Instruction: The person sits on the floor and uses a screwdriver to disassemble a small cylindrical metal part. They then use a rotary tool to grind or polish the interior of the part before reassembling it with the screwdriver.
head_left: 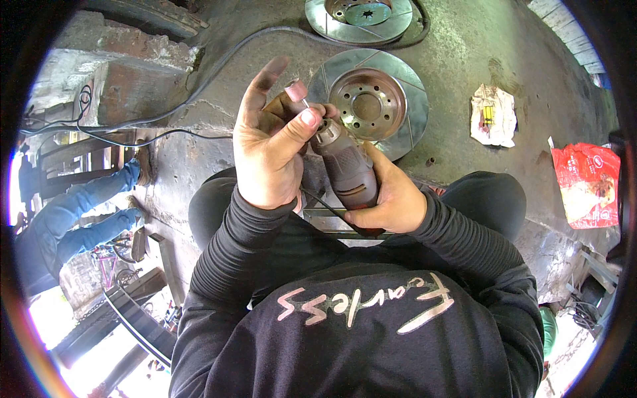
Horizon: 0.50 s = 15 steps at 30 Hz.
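My right hand (pixel 391 192) is wrapped round the dark grey body of a die grinder (pixel 348 169), held above my lap with its nose tilted up and away. A pink cylindrical grinding stone (pixel 296 90) on a thin metal shank stands at that nose. The thumb and a finger of my left hand (pixel 272 146) close at the shank, beside the collet, while another finger points upward. Fingers partly hide where the shank meets the tool. Just beyond the grinder, a slotted brake disc (pixel 413 99) with a rusty hub lies flat on the floor.
A second brake disc (pixel 318 20) lies farther off, near a grey hose (pixel 239 44). To the right are a crumpled pale bag (pixel 484 129) and a red bag (pixel 587 186). Another person's jeans-clad legs (pixel 93 205) are at left, near a black cable (pixel 172 132).
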Tool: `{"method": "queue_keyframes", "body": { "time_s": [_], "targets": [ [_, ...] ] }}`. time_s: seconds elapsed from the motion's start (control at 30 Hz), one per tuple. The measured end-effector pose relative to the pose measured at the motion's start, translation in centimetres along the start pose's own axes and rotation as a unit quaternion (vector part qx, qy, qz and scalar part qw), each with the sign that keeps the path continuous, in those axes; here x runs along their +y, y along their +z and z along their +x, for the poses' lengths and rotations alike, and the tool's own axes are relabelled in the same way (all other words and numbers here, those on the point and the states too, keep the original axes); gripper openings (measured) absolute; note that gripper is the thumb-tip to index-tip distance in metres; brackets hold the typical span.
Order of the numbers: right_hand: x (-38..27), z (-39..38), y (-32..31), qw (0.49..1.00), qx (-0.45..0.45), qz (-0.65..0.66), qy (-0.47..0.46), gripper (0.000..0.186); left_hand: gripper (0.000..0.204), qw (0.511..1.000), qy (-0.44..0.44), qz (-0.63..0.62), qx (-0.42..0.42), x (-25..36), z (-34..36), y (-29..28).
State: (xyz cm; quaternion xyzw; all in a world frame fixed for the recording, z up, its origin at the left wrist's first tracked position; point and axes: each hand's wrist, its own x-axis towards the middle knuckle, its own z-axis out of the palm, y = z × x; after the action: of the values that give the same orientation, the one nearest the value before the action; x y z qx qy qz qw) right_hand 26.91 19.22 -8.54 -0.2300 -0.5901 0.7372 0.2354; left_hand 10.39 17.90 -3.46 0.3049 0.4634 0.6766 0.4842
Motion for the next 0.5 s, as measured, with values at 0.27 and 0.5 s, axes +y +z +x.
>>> {"method": "queue_keyframes", "body": {
  "time_s": [0.27,0.5],
  "targets": [
    [-0.5,-0.5,-0.2,0.984,-0.062,0.155,0.06,0.082,0.073,0.997,-0.005,-0.049,-0.064,0.3,0.2,-0.1],
    [-1.7,-0.3,-0.5,0.968,-0.095,0.211,0.095,0.082,0.068,0.996,-0.006,-0.06,-0.065,-0.1,0.2,-0.3]
  ]
}}
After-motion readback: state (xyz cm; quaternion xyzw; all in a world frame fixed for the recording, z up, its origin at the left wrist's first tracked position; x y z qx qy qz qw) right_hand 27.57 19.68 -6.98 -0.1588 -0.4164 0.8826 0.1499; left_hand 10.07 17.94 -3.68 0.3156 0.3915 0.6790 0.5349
